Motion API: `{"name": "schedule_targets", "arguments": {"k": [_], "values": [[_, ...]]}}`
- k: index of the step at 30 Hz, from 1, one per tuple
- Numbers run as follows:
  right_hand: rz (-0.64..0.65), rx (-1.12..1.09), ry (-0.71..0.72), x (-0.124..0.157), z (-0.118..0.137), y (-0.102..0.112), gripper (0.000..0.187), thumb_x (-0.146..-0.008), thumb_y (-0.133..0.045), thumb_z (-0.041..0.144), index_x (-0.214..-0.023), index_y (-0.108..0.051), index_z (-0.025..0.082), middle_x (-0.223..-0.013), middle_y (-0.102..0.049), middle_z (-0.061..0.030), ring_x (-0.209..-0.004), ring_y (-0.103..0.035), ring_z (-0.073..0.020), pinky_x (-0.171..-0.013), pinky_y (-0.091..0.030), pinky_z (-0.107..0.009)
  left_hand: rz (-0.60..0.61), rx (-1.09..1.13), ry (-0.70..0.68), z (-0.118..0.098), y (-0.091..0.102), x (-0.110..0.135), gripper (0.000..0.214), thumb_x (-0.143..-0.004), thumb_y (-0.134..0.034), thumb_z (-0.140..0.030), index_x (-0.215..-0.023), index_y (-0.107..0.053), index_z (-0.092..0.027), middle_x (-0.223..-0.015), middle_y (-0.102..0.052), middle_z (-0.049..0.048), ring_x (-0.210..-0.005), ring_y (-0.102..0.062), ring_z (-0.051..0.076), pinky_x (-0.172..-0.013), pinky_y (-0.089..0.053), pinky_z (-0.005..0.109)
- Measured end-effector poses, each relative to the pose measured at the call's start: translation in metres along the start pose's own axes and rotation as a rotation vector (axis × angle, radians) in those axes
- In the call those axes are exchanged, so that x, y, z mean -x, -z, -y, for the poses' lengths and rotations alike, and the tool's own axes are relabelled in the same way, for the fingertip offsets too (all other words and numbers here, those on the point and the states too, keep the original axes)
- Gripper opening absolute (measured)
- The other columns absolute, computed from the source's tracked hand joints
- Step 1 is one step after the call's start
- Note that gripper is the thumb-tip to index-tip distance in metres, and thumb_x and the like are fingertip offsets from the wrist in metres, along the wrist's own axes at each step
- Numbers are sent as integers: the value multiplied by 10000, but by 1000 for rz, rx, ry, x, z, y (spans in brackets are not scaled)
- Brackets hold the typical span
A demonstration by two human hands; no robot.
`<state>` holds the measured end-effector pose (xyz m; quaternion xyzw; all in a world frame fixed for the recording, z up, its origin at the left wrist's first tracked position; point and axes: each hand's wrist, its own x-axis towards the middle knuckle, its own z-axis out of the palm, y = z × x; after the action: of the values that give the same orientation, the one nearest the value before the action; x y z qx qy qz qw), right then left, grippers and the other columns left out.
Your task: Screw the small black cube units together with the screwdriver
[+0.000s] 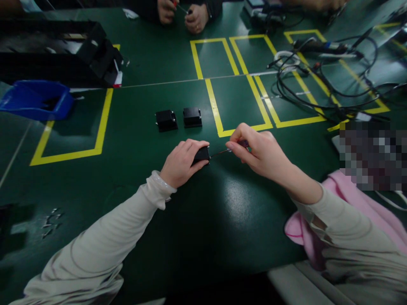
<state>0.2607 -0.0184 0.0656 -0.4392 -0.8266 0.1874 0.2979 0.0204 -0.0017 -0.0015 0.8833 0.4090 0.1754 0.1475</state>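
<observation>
My left hand (182, 163) is closed round a small black box (202, 155) on the green table, hiding much of it. In my right hand (256, 148) a screwdriver (222, 151) is gripped by its dark handle. Its thin shaft points left, and the tip meets a small screw at the box's right end. Beyond my left hand lie two similar black boxes, one at the left (166, 120) and one at the right (192, 117), with bright screw ends at their sides.
Loose screws (51, 221) lie at the left. A blue bin (38, 99) and a long black rack (63, 51) stand far left. Tangled cables (318, 76) cover the right back. A pink cloth (343, 203) lies by my right forearm. Across the table are another person's hands (197, 18).
</observation>
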Motion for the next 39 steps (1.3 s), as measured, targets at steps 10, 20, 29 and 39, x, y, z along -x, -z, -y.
{"name": "schedule_targets", "arguments": {"k": [10, 20, 29, 39], "values": [[-97, 129, -101, 2, -4, -7, 193, -940, -561, 342, -812, -486, 219, -601, -540, 47, -507, -492, -103, -550, -306, -251, 0, 6, -4, 0, 0, 0, 430, -948, -585, -338, -1336, -493, -176, -1239, -601, 125, -1095, -571, 287, -961, -480, 457], [-31, -101, -44, -1, -2, -2, 70, -935, -519, 195, -913, -462, 229, -760, -567, 37, -620, -553, -98, -599, -418, -237, -6, -3, -9, 0, 0, 0, 425, -946, -583, -333, -1332, -492, -182, -1231, -601, 123, -1088, -575, 289, -952, -483, 452], [-63, -36, -42, 0, -2, -3, 57, -940, -529, 213, -915, -478, 225, -777, -586, 21, -645, -570, -107, -601, -419, -238, 2, -2, -7, 0, 0, 0, 427, -948, -585, -336, -1334, -492, -177, -1241, -602, 126, -1103, -569, 291, -961, -479, 459], [-14, -42, -22, 1, 0, -1, 94, -954, -525, 241, -873, -480, 227, -717, -545, 35, -593, -523, -106, -568, -385, -238, 3, 3, -4, 0, 0, 0, 430, -945, -588, -327, -1334, -491, -170, -1232, -601, 129, -1089, -570, 289, -953, -483, 458]]}}
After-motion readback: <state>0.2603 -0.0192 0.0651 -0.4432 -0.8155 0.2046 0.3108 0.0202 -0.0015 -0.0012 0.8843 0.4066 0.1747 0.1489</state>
